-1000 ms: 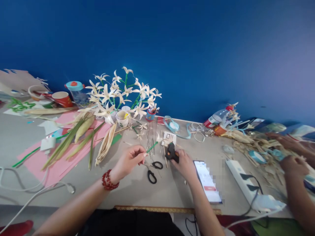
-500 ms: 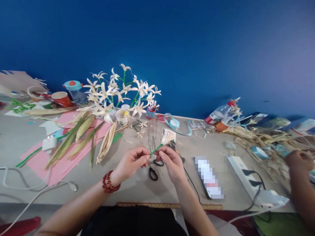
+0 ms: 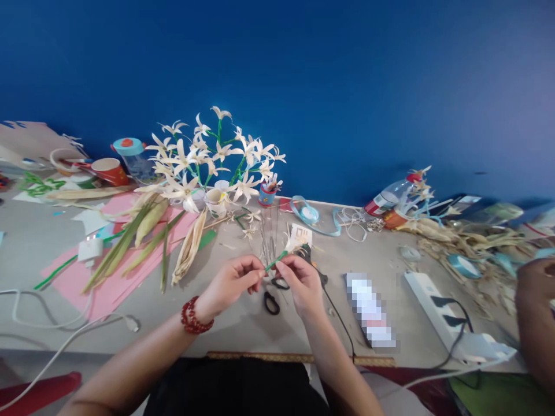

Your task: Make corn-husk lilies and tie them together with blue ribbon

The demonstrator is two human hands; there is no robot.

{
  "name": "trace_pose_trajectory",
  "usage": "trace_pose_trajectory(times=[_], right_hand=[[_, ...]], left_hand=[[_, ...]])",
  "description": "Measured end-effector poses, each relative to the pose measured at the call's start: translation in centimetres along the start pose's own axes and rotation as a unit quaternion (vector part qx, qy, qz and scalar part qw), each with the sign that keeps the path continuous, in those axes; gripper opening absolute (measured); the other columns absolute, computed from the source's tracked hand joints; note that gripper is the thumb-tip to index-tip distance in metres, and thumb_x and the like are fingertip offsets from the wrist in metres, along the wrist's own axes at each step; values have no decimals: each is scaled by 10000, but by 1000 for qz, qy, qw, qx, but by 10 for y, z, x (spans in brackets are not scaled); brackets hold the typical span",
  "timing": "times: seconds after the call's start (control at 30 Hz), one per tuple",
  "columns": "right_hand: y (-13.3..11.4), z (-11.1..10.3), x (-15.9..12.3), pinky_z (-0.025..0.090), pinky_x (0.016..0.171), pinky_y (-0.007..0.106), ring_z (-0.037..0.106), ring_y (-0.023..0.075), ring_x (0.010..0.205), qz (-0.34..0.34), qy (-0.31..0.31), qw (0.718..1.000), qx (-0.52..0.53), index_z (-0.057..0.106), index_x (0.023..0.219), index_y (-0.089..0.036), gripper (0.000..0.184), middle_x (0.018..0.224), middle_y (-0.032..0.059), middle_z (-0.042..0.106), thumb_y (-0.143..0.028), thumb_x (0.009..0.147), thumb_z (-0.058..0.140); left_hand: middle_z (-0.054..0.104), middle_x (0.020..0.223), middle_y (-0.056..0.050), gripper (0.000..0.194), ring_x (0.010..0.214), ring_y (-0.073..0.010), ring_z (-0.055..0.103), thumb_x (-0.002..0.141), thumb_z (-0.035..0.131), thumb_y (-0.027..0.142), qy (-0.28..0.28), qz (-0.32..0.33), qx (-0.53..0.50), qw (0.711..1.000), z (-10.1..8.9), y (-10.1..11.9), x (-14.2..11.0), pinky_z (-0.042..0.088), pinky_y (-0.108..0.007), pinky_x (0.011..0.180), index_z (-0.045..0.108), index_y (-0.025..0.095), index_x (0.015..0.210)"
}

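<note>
Between my hands is a small artificial flower (image 3: 289, 247) with pale petals and a green-wrapped stem. My left hand (image 3: 236, 281) pinches the lower end of the stem. The fingertips of my right hand (image 3: 302, 282) close on the stem nearer the petals. Black-handled scissors (image 3: 272, 303) lie under my hands, partly hidden. A black glue gun (image 3: 306, 254) rests on the table just behind my right hand, which covers part of it. Thin wires (image 3: 269, 240) lie beyond my fingers.
Finished pale flowers (image 3: 221, 151) stand in cups at the back. Corn husks (image 3: 188, 248) and pink paper (image 3: 73, 289) lie left. A phone (image 3: 370, 312) and a power strip (image 3: 433, 306) are right, near a co-worker's arm (image 3: 535, 312).
My right hand has let go of the glue gun, leaving it on the table, and moved left to take the flower's stem. Over the last half second both hands stay nearly still.
</note>
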State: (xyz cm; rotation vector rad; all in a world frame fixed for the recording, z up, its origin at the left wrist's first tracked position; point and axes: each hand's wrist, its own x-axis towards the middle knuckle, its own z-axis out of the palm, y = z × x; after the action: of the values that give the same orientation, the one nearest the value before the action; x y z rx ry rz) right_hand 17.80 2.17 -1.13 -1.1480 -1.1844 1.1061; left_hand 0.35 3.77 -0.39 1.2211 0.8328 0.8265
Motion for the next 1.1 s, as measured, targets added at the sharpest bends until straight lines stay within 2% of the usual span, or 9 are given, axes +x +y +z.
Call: trace_pose_trajectory(times=[0.67, 1.1], right_hand=[[3, 0, 1, 477, 595, 235, 577, 126, 613, -12, 3, 1000, -13, 650, 749, -190, 152, 674, -4, 623, -319, 828, 662], [6, 3, 0, 475, 584, 240, 565, 123, 596, -6, 3, 1000, 2, 653, 741, -191, 155, 648, -9, 614, -321, 825, 668]], left_hand=[[557, 591, 31, 178, 533, -95, 501, 828, 621, 333, 11, -26, -17, 999, 0, 0, 0, 418, -224, 550, 589, 162, 790], [555, 594, 35, 144, 541, -90, 503, 849, 599, 291, 8, -12, -14, 1000, -1, 0, -2, 413, -216, 554, 590, 163, 783]])
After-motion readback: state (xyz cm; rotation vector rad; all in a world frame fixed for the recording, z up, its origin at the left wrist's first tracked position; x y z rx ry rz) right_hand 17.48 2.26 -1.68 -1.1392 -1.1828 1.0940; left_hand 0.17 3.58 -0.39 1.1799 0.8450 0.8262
